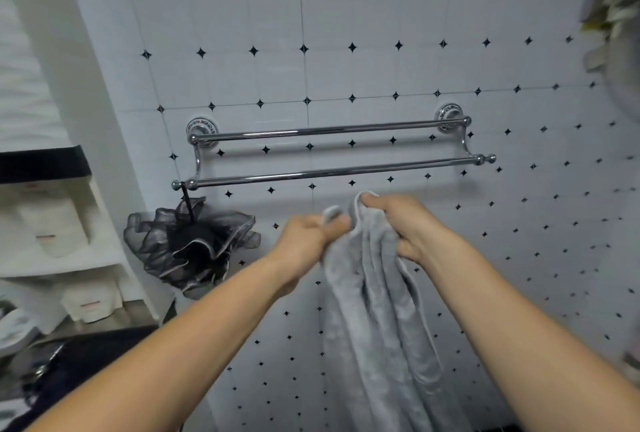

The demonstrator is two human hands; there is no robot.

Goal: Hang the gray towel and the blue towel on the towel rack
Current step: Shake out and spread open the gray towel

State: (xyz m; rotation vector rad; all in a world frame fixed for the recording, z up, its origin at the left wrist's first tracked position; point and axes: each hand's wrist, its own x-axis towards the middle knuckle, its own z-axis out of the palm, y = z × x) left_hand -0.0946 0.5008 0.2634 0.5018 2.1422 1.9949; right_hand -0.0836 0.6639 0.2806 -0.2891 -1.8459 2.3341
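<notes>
Head view: I am looking along both forearms at a white tiled wall (381,50) with the towel rack (329,173) fixed to it. It has two chrome bars, both bare.
Gray towel (374,310): gathered at its top edge between the two hands, just below the front bar and not touching it. The rest hangs straight down out of frame.
Left hand (308,241): fingers curled, thumb on top, pinching one fold of that top edge.
Right hand (405,227): clenched round the next fold, just beside the left one.
Blue towel: I cannot pick it out (a dark shape at lower left might be cloth, but I cannot tell).
Black mesh pouf (194,244): hangs by its loop from the left end of the front bar.
Step, as I judge it: spread the edge, then lift it over a bar.
Risk, bunching: with the hands this close the towel is nearly a rope. Thrown over like that, it would sit as a narrow wad and could slide on smooth chrome.
Risk, balance: too little cloth over the far side, and the long hanging part would drag it off.
Risk, drift left: the edge could snag the pouf.
Risk, depth: the hands look smeared, so from my seat the gap between the bars is hard to read. The edge could drop between them.
</notes>
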